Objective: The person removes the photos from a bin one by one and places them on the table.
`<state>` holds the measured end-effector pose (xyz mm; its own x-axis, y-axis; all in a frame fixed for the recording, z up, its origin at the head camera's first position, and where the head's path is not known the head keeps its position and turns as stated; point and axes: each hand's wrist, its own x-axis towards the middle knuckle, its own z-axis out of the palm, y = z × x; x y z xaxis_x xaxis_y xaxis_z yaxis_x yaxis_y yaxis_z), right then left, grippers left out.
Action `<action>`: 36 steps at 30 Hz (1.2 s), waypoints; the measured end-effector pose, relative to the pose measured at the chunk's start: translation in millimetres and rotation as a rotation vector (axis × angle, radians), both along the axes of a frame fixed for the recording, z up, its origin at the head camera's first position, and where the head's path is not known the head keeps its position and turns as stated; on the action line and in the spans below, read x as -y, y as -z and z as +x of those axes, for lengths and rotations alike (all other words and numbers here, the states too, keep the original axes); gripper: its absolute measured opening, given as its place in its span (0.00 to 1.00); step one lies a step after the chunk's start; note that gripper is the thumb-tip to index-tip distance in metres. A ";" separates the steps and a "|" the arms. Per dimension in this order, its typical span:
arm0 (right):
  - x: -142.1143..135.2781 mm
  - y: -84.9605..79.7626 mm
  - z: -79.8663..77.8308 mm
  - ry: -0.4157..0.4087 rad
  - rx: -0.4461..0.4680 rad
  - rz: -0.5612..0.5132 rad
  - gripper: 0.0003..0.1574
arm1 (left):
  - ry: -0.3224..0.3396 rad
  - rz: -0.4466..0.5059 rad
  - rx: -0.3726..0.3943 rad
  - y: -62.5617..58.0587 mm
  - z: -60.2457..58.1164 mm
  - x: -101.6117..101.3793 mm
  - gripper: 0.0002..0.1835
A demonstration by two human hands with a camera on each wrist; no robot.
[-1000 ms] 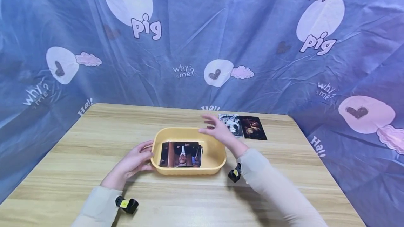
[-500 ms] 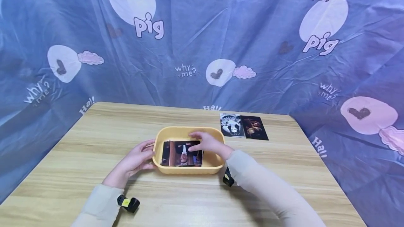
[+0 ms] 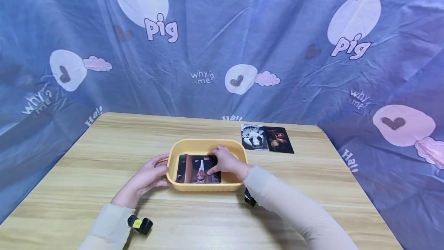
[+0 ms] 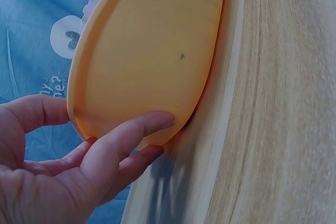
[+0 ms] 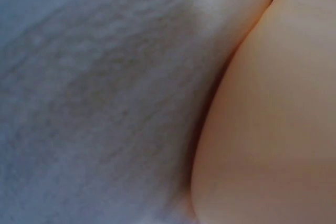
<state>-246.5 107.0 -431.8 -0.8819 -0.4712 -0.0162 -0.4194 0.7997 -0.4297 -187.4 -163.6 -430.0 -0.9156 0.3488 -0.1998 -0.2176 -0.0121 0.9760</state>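
A yellow plastic bin (image 3: 229, 187) stands on the wooden table, with a stack of picture cards (image 3: 200, 171) in its left part. The top card shows a dark-suited figure, upside down. My left hand (image 3: 150, 174) touches the bin's left end from outside. In the left wrist view, the spread fingers (image 4: 123, 135) rest against the outer wall and rim. My right hand (image 3: 227, 162) is inside the bin, thumb on the top card and fingers by the stack's far right corner. Whether it pinches a card is hidden. Sleeve and bin wall fill the blurred right wrist view.
Behind the bin to the right, a black-and-white picture card (image 3: 254, 137) and a dark picture card (image 3: 278, 140) lie side by side. A blue printed curtain (image 3: 208, 49) hangs behind the table (image 3: 118, 138) and along its sides.
My right hand has moved from above the bin's far right rim down and left onto the stack. Its thumb and fingers are closer together. My left hand stays at the bin's left end.
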 end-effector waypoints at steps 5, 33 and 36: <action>0.1 0.5 0.5 0.021 0.019 -0.045 0.45 | -0.002 -0.005 0.002 0.5 0.6 -0.1 0.38; -14.6 -20.6 -9.6 0.168 0.113 -0.395 0.14 | -0.034 -0.004 0.010 1.8 -0.2 -0.6 0.39; -17.8 -26.5 -10.0 0.193 0.179 -0.445 0.15 | -0.020 -0.004 0.005 1.2 0.1 -0.1 0.39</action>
<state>-256.5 124.9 -405.3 -0.9551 -0.2960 -0.0101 -0.1709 0.5787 -0.7974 -187.3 -163.5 -431.2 -0.9213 0.3299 -0.2060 -0.2226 -0.0130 0.9748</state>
